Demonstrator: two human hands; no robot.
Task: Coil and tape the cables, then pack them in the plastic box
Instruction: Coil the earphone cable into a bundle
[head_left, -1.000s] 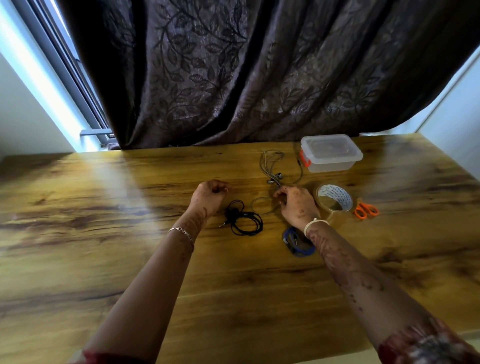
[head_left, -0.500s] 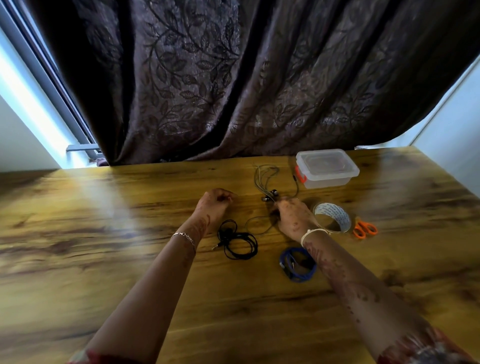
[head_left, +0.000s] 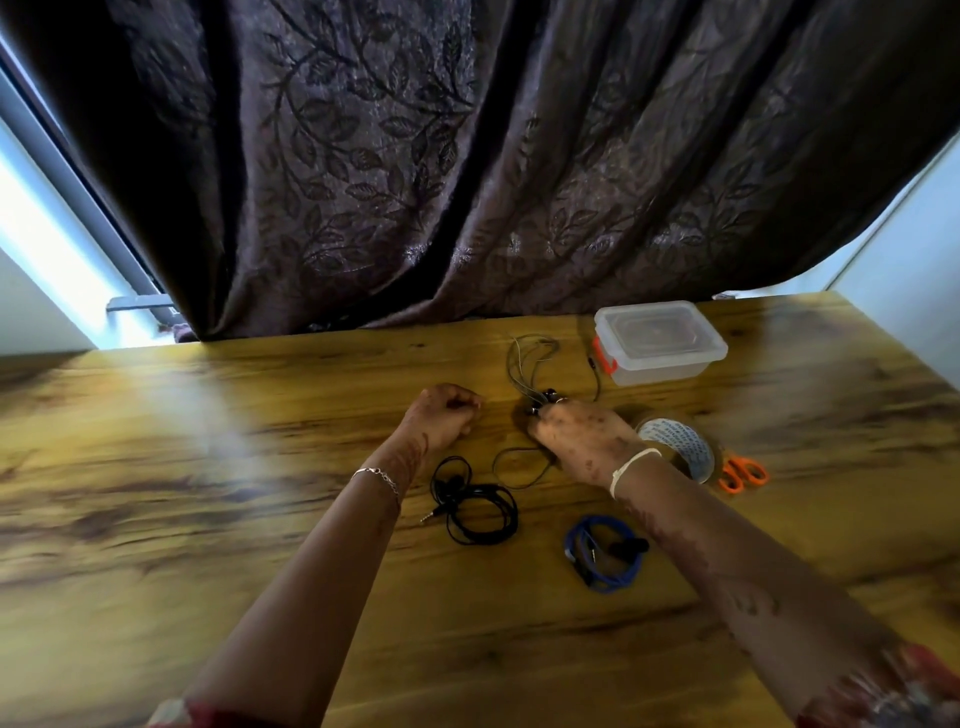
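Single head view, looking forward-down over table (head_left: 208, 519), near hands.

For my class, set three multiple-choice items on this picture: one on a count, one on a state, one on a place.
1. How many cables lie on the table? A two; B three; C five.
2. The plastic box is: A lidded; B open; C overturned.
3. The orange scissors lie: A inside the box; B at the table's near edge; C right of the tape roll.
Answers: 1 B, since a black cable, a blue cable and a grey cable show; 2 A, since its lid sits on top; 3 C, since they lie just past the roll.
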